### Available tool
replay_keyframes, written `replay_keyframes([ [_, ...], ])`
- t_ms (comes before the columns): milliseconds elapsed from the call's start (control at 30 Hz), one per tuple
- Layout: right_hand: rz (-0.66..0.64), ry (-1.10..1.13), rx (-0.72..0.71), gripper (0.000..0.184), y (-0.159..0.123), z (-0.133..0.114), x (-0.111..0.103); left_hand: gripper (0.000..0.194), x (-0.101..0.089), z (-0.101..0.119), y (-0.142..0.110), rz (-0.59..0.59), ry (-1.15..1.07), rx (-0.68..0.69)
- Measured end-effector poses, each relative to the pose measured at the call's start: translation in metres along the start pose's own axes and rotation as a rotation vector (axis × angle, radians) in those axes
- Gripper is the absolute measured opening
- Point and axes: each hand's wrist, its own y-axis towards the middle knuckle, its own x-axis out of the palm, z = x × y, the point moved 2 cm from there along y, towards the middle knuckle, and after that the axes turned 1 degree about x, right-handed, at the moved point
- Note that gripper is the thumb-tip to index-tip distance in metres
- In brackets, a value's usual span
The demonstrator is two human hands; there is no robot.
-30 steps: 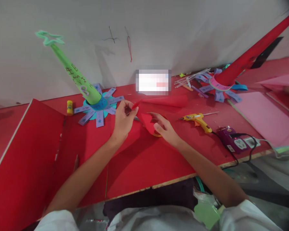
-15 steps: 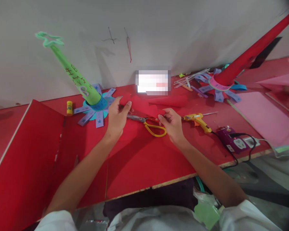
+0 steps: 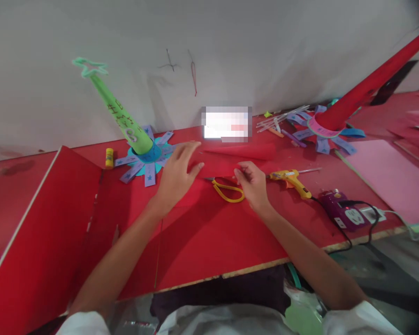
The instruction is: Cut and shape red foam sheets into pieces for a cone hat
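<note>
My right hand (image 3: 254, 184) pinches the edge of a red paper piece (image 3: 219, 168) between thumb and fingers. My left hand (image 3: 180, 171) is at the paper's other end, thumb and fingers spread apart and holding nothing. Just behind the piece lies a long rolled red paper cone (image 3: 246, 151). Under the paper, between my hands, are scissors with yellow handles (image 3: 229, 200); their blades are mostly hidden. A yellow glue gun (image 3: 293, 180) rests on the table to the right of my right hand.
A green paper cone (image 3: 125, 121) with a blue fringed base stands behind my left hand, near a yellow glue stick (image 3: 109, 158). On the right are a tall red cone (image 3: 356, 100), a purple power socket (image 3: 344, 211) with cables, and pink sheets (image 3: 384, 177). A red panel (image 3: 52, 223) stands left.
My left hand has let go of the red paper and opened its fingers. My right hand keeps its pinch on the paper. The whole view has shifted slightly.
</note>
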Motion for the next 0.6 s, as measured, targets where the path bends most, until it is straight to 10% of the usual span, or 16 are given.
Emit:
replay_keyframes([
  [167,-0.118,0.026,0.046,0.028,-0.011,0.003,0.013,0.044,0.001,-0.003,-0.034,-0.14,0.095,0.099],
  [600,-0.169,0.076,0.103,0.028,-0.013,0.007,0.015,0.061,0.005,-0.05,-0.087,0.165,-0.258,-0.268],
])
